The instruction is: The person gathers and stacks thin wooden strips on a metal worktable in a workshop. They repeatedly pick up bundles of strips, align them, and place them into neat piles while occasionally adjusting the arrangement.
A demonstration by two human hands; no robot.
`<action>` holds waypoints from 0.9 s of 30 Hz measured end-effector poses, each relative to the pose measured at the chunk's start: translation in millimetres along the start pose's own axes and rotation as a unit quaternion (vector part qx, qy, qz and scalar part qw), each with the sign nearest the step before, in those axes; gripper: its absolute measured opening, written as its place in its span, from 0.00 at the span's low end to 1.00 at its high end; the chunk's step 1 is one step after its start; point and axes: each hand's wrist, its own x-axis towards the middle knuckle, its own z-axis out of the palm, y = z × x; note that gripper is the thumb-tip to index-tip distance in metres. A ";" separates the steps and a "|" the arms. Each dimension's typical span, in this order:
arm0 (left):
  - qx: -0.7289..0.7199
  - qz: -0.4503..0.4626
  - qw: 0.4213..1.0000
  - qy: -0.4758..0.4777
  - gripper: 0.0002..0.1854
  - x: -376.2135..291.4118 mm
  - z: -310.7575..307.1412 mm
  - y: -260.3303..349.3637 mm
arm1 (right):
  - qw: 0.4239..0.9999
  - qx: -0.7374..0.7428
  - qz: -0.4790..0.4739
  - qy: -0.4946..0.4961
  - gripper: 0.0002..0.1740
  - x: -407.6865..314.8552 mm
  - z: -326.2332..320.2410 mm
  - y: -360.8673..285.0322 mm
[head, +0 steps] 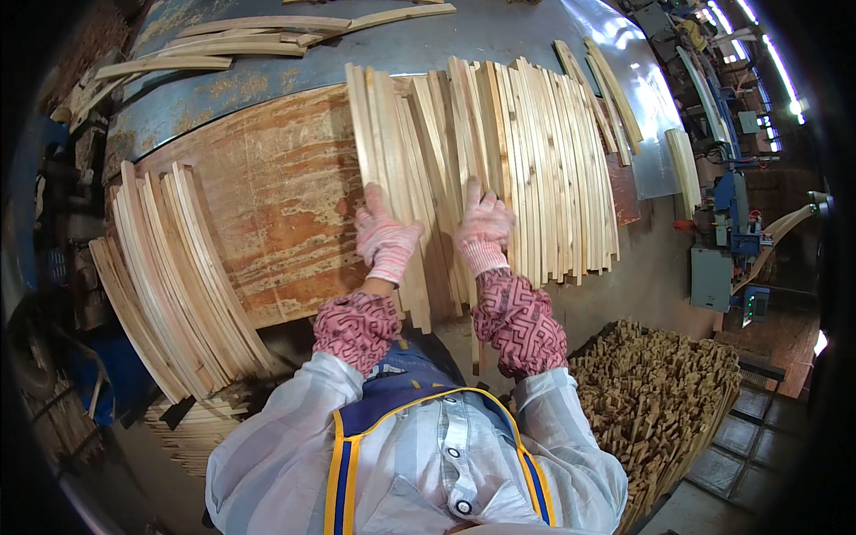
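My left hand [386,234], in a pink and white knit glove, rests on the left edge of a row of wooden strips [401,160], its index finger stretched along one strip. My right hand [486,224], gloved alike, lies on strips near the middle of the row, index finger pointing away from me. Its other fingers are partly curled, and whether they grip a strip cannot be told. Right of it, many strips [555,167] lie side by side, closely packed. The strips between my hands lie looser and slightly askew. A plywood board [287,200] is under the row's left part.
Another group of strips [180,281] lies at the left. Loose strips [261,40] lie on the metal tabletop [495,33] at the far side. A large pile of short wood pieces [659,394] stands at the lower right. Machinery [729,200] with a control box stands at the right.
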 end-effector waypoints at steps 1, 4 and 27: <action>0.004 -0.002 1.000 -0.028 0.64 -1.5 1.2 8.9 | 1.000 0.016 -0.009 -0.006 0.45 1.6 -11.2 1.3; 0.076 0.035 0.996 -0.028 0.59 -5.8 38.4 12.9 | 0.996 0.071 -0.045 -0.003 0.47 -0.9 -38.4 17.4; 0.119 0.079 0.945 -0.293 0.30 -6.4 34.6 110.7 | 0.868 0.486 -0.101 -0.021 0.49 -37.0 -53.3 85.8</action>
